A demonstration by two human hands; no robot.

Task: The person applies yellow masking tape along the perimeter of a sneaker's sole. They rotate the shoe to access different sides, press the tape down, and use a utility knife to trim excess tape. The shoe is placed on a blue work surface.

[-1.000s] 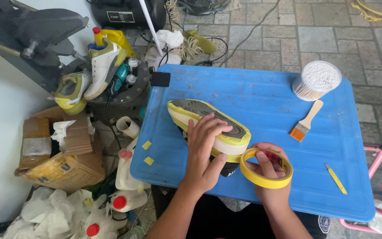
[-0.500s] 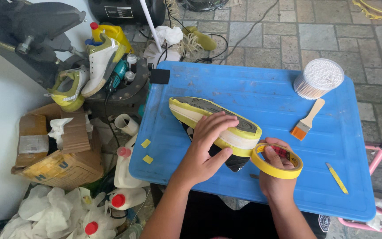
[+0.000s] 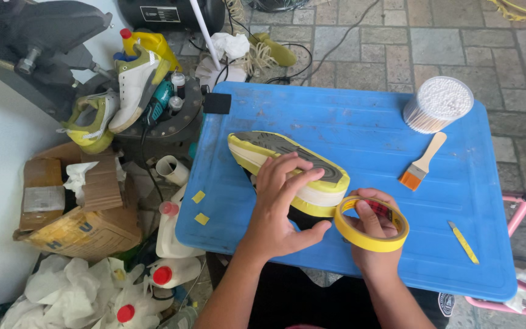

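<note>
The upturned grey-soled shoe wrapped in yellow tape (image 3: 287, 173) lies on the blue plastic tabletop (image 3: 360, 122), long axis far-left to near-right; left hand (image 3: 284, 207) presses it, right hand (image 3: 372, 228) grips the yellow masking-tape roll (image 3: 369, 239) at its near-right end.

The one camera sits on my head, looking steeply down over my left hand (image 3: 281, 210) and right hand (image 3: 372, 234), close above the blue counter (image 3: 360, 122), with paved floor (image 3: 458, 42) beyond them.

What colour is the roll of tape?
Yellow. The roll of tape in the right hand shows best in the head view.
</note>
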